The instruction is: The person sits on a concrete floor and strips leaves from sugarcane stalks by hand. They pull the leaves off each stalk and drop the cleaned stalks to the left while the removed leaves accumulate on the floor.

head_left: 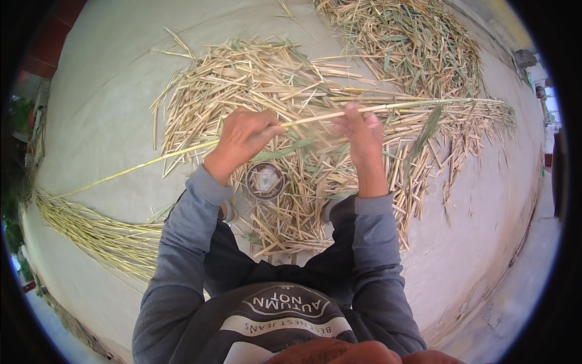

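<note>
A long, thin reed stalk [312,118] stretches across in front of me, from the left side to the leafy litter at the far right. My left hand [241,138] is closed around it, knuckles up. To the right, my right hand [365,141] pinches the same stalk between thumb and fingers, its other fingers curled beneath. Below the stalk, between the hands, a pale patch is smeared by motion and I cannot make out what it is. Dry straw-coloured husks and leaf pieces [242,76] lie heaped under and beyond both hands.
A round container [265,181] sits among the husks between my legs. On the left, a bundle of yellow-green stalks [100,229] lies on the concrete floor [115,85]. A larger heap of greenish leaves and husks [418,45] is at the far right.
</note>
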A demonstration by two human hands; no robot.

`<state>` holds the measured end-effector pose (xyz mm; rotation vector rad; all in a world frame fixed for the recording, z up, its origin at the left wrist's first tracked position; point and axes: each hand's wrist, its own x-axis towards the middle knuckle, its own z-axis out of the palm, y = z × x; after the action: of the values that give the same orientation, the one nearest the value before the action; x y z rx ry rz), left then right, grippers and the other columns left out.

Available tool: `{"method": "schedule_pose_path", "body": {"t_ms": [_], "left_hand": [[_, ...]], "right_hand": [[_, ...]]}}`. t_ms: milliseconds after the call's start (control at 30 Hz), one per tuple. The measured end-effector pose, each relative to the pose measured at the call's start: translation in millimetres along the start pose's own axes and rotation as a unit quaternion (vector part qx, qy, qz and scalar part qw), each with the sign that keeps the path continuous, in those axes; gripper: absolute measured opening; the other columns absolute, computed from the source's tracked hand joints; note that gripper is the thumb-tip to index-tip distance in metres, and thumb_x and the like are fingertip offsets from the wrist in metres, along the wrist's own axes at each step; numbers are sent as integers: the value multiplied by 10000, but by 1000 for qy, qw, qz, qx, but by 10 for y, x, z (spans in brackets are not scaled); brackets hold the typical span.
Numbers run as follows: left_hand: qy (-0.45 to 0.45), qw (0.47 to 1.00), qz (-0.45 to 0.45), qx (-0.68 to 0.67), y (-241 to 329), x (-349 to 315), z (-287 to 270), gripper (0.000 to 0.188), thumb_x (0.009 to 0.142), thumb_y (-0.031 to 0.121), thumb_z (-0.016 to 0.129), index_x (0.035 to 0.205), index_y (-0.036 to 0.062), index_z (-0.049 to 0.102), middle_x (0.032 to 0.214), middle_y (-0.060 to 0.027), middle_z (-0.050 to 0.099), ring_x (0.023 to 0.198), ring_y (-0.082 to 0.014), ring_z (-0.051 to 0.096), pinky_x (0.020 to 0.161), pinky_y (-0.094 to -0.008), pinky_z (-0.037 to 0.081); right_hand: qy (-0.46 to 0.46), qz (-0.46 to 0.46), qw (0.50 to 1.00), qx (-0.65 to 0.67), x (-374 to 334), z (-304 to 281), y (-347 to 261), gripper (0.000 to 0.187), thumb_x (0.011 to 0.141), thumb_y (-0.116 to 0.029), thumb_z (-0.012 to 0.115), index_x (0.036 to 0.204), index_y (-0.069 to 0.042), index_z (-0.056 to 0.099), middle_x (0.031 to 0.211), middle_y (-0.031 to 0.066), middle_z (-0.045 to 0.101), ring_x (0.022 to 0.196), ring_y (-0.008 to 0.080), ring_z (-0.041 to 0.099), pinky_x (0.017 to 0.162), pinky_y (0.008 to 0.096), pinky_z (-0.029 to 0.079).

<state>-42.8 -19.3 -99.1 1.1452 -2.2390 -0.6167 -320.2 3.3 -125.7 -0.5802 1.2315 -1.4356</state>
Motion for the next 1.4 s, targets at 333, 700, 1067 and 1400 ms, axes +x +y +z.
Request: {"method": "schedule_pose_path", "body": {"t_ms": [333, 700, 1067, 1400], "left_hand": [[5, 993, -28, -115, 181, 76, 310, 257, 874, 276, 765, 948, 33, 730, 731, -99, 682, 629, -228, 649, 579, -337, 473], [134, 986, -21, -98, 313, 163, 434, 138, 856, 194, 793, 888, 61, 779, 689, -47, 674, 610, -148, 622, 564, -313, 457], [6, 896, -84, -436, 129, 41, -425, 209, 938, 252, 755, 991, 53, 719, 833, -34, 723, 699, -101, 644, 628, -281, 498], [2, 999, 15, 53, -349, -439, -489, 412, 806, 320, 828, 1064, 11, 740, 984, -147, 733, 930, -299, 674, 813, -404, 510]], "right_hand": [[-46, 21, 999, -5, -77, 44, -34, 330, 979, -254, 726, 1075, 46, 627, 1016, 177, 740, 857, 213, 746, 723, 275, 614], [-66, 25, 997, -25, -180, 85, 65, 289, 985, -216, 716, 1135, 21, 645, 1054, 169, 735, 898, 235, 751, 741, 275, 608], [2, 37, 998, -58, 141, -312, 23, 345, 975, -218, 730, 1116, 74, 610, 1028, 196, 726, 867, 227, 740, 717, 273, 621], [37, 4, 998, -46, 278, -509, -198, 364, 962, -210, 747, 1111, 67, 563, 1044, 197, 723, 874, 254, 749, 730, 288, 624]]}}
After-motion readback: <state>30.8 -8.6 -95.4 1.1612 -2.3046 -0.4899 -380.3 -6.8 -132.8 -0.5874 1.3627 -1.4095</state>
